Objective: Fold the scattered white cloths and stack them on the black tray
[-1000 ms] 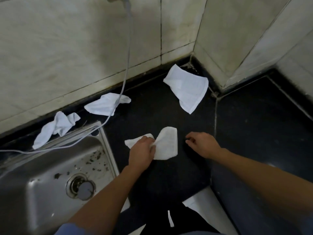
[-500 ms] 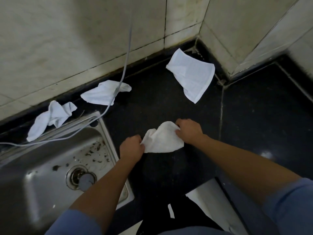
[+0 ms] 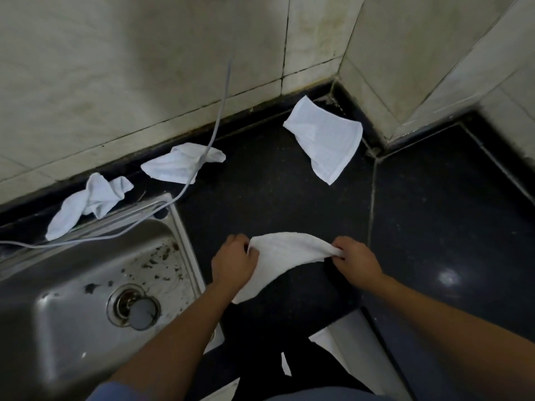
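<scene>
We see a dark stone countertop [image 3: 289,198], polished and finely speckled, with one glossy glint at the right. The sink [image 3: 72,299] is brushed steel — dull sheen, flecked with dark grime. The held cloth [image 3: 283,256] looks soft, matt, nubbly; the cloth by the corner [image 3: 324,137] shows a faint woven grid. Wall tiles [image 3: 115,68] are pale, smooth, stained — grout dark.

can't see the sink [image 3: 58,299] past my left and bottom edges, cable [image 3: 223,102] blurs out up the wall, held cloth [image 3: 283,256] corners buried in my fists
</scene>
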Demonstrator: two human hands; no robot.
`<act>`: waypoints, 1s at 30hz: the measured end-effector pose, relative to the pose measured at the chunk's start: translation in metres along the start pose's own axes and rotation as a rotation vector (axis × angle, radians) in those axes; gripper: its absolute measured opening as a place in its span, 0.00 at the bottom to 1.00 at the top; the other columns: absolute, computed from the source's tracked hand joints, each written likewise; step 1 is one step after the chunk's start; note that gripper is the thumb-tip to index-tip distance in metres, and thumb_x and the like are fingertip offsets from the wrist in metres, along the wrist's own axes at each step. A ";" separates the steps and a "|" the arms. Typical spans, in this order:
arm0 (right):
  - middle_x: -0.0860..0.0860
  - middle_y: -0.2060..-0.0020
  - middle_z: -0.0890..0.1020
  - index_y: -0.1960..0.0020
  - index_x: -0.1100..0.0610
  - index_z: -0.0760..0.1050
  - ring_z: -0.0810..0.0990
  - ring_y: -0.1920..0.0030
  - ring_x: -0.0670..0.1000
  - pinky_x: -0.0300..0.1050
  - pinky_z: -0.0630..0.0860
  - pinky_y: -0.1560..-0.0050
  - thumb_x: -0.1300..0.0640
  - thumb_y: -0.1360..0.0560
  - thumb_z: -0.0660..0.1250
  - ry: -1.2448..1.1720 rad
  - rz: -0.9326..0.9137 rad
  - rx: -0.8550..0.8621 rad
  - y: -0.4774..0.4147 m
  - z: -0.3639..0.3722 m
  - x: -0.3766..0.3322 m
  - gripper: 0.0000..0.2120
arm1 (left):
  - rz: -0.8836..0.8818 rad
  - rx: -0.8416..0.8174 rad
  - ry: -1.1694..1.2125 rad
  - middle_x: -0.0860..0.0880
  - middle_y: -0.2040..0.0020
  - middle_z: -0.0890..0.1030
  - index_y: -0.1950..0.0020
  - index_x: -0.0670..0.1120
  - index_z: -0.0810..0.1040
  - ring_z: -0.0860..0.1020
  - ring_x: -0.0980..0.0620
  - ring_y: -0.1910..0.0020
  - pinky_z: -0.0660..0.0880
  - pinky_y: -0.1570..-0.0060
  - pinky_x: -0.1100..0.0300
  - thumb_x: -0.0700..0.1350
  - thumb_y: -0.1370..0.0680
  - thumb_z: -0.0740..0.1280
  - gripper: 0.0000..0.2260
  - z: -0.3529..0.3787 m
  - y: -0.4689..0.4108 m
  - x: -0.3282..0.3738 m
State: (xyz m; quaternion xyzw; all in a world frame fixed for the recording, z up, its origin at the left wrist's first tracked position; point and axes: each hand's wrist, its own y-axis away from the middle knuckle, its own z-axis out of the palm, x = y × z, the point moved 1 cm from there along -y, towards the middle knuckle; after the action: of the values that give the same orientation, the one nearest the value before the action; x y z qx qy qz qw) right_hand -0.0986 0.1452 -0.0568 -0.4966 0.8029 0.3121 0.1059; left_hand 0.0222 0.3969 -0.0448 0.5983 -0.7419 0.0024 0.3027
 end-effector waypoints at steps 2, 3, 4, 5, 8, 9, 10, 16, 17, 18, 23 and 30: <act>0.50 0.55 0.78 0.53 0.55 0.77 0.76 0.54 0.51 0.44 0.69 0.60 0.63 0.29 0.67 0.037 -0.107 0.061 0.008 0.003 0.003 0.06 | 0.006 0.003 0.044 0.47 0.47 0.76 0.42 0.46 0.75 0.76 0.48 0.49 0.72 0.55 0.55 0.52 0.21 0.62 0.13 0.004 -0.016 0.014; 0.50 0.54 0.78 0.53 0.56 0.78 0.76 0.53 0.51 0.44 0.71 0.60 0.65 0.30 0.68 0.054 -0.171 0.091 0.011 0.005 0.004 0.08 | -0.031 -0.053 0.044 0.46 0.45 0.76 0.39 0.45 0.74 0.76 0.47 0.47 0.72 0.53 0.54 0.53 0.21 0.62 0.16 0.008 -0.022 0.019; 0.50 0.52 0.79 0.53 0.56 0.79 0.77 0.52 0.52 0.45 0.73 0.60 0.66 0.32 0.69 0.068 -0.225 0.114 0.014 0.007 0.006 0.10 | -0.069 -0.131 0.004 0.46 0.45 0.77 0.39 0.45 0.73 0.77 0.46 0.47 0.73 0.53 0.54 0.54 0.22 0.63 0.17 0.012 -0.028 0.024; 0.50 0.51 0.79 0.52 0.56 0.79 0.77 0.51 0.52 0.44 0.75 0.60 0.66 0.33 0.70 0.072 -0.263 0.134 0.016 0.008 0.007 0.11 | -0.085 -0.202 -0.059 0.46 0.46 0.78 0.40 0.45 0.74 0.78 0.46 0.48 0.73 0.54 0.54 0.53 0.23 0.65 0.16 0.017 -0.031 0.028; 0.46 0.49 0.80 0.51 0.53 0.80 0.76 0.49 0.47 0.41 0.73 0.56 0.63 0.32 0.70 0.008 -0.250 0.164 0.019 0.001 0.004 0.11 | -0.051 -0.197 -0.059 0.48 0.55 0.80 0.52 0.47 0.77 0.79 0.49 0.55 0.75 0.59 0.56 0.46 0.26 0.67 0.04 0.023 -0.027 0.035; 0.45 0.49 0.80 0.51 0.52 0.80 0.76 0.49 0.45 0.40 0.73 0.54 0.61 0.31 0.70 -0.058 -0.220 0.173 0.019 -0.002 0.003 0.10 | -0.033 -0.159 0.025 0.50 0.59 0.79 0.56 0.48 0.76 0.78 0.49 0.57 0.74 0.61 0.57 0.43 0.27 0.68 0.02 0.022 -0.022 0.035; 0.44 0.50 0.81 0.51 0.52 0.80 0.77 0.50 0.43 0.39 0.74 0.54 0.61 0.31 0.70 -0.159 -0.179 0.177 0.019 -0.006 0.001 0.10 | -0.018 -0.117 0.126 0.50 0.62 0.77 0.59 0.47 0.75 0.77 0.50 0.60 0.73 0.63 0.57 0.40 0.28 0.68 0.03 0.021 -0.017 0.033; 0.53 0.67 0.79 0.60 0.56 0.76 0.76 0.67 0.46 0.43 0.74 0.64 0.67 0.28 0.69 -0.619 0.029 0.138 0.000 -0.028 -0.025 0.07 | -0.110 0.136 0.504 0.49 0.68 0.69 0.66 0.45 0.67 0.67 0.54 0.68 0.66 0.67 0.61 0.29 0.30 0.62 0.12 -0.008 0.011 0.019; 0.55 0.66 0.79 0.59 0.57 0.76 0.76 0.66 0.47 0.44 0.74 0.63 0.66 0.28 0.69 -0.625 0.028 0.129 -0.008 -0.029 -0.033 0.06 | -0.121 0.173 0.530 0.49 0.67 0.69 0.65 0.45 0.66 0.67 0.54 0.68 0.65 0.67 0.61 0.29 0.30 0.61 0.12 -0.013 0.011 0.018; 0.56 0.65 0.80 0.57 0.57 0.76 0.77 0.65 0.48 0.45 0.75 0.62 0.65 0.27 0.68 -0.622 0.023 0.122 -0.017 -0.029 -0.042 0.05 | -0.131 0.214 0.553 0.49 0.67 0.68 0.64 0.44 0.66 0.67 0.53 0.67 0.65 0.66 0.62 0.29 0.30 0.60 0.11 -0.018 0.009 0.017; 0.52 0.59 0.82 0.50 0.56 0.76 0.82 0.57 0.51 0.47 0.79 0.54 0.59 0.26 0.69 -0.575 0.059 0.089 -0.076 -0.023 -0.076 0.05 | -0.219 0.337 0.613 0.49 0.57 0.73 0.50 0.44 0.71 0.73 0.50 0.58 0.71 0.56 0.57 0.31 0.29 0.62 0.11 -0.036 -0.020 -0.001; 0.55 0.50 0.81 0.29 0.56 0.64 0.81 0.50 0.50 0.45 0.77 0.50 0.54 0.30 0.75 -0.677 0.211 -0.110 -0.068 -0.002 -0.077 0.34 | -0.134 0.208 0.239 0.43 0.46 0.74 0.41 0.43 0.75 0.75 0.46 0.49 0.70 0.55 0.58 0.38 0.27 0.68 0.15 -0.018 -0.001 -0.044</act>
State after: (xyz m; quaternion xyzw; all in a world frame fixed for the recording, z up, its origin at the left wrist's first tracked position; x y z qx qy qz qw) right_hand -0.0025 0.1794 -0.0455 -0.2844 0.7512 0.5110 0.3062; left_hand 0.0354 0.4421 -0.0499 0.6699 -0.6550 0.1299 0.3246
